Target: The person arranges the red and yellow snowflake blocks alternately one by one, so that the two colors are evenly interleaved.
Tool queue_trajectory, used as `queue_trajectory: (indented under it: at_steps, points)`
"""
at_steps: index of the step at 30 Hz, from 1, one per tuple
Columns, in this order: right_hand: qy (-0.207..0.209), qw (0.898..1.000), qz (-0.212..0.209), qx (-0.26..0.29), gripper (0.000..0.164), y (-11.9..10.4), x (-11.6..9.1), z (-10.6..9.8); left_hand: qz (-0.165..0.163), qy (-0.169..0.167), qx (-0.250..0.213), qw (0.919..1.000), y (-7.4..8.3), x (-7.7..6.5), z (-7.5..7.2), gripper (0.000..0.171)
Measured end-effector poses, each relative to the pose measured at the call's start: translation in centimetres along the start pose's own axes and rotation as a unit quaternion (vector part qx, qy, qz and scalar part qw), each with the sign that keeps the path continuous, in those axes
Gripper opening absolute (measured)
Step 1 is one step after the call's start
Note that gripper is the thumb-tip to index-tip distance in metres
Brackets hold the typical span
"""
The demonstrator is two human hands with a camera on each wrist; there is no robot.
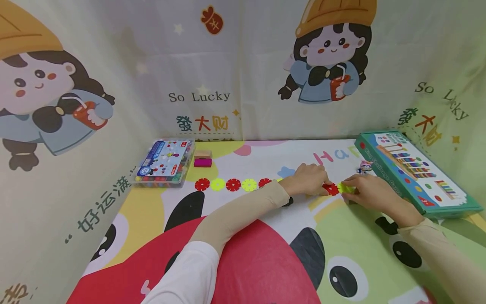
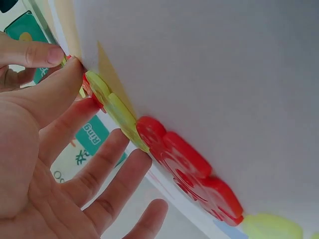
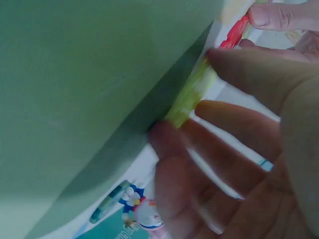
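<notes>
A row of flower-shaped plastic discs, red and yellow by turns, runs across the table, from a red disc (image 1: 202,184) at its left end. Near the right end my left hand (image 1: 309,179) pinches a red flower disc (image 1: 332,189) between thumb and index finger, the other fingers spread beside the row. My right hand (image 1: 370,190) grips a yellow flower disc (image 3: 192,94) at the row's right end, right against that red one. In the left wrist view, another red disc (image 2: 189,172) lies below the left fingertips. My left hand and forearm hide part of the row.
A clear box (image 1: 163,162) of coloured pieces stands at the back left, beside a magenta block (image 1: 203,162) and a tan block (image 1: 203,154). At the right lies a green game box (image 1: 417,169), with a small figurine (image 1: 365,166) near its left edge.
</notes>
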State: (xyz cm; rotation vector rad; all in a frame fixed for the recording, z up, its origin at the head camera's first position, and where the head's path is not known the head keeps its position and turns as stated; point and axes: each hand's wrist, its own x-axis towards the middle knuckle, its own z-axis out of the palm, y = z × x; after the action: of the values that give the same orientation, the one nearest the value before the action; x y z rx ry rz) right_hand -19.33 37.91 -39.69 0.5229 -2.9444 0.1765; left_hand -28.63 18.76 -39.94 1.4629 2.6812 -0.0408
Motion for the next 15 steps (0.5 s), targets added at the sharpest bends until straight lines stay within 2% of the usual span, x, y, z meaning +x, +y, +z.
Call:
queue_trajectory:
  at_steps: [7,12,15]
  points:
    - [-0.026,0.999,-0.001,-0.021,0.031,-0.51,0.02,0.04,-0.006,-0.012,-0.003,0.9999,-0.14,-0.12,-0.05,0.042]
    - [-0.023,0.999,0.007,-0.022,0.033,-0.67,-0.06,0.31,-0.004,-0.014,0.0,0.9999,-0.21,-0.05,0.11,0.042]
    - [-0.016,0.999,0.026,-0.014,0.038,-0.93,-0.27,0.22,-0.001,-0.016,-0.003,0.9999,-0.17,-0.15,0.15,0.045]
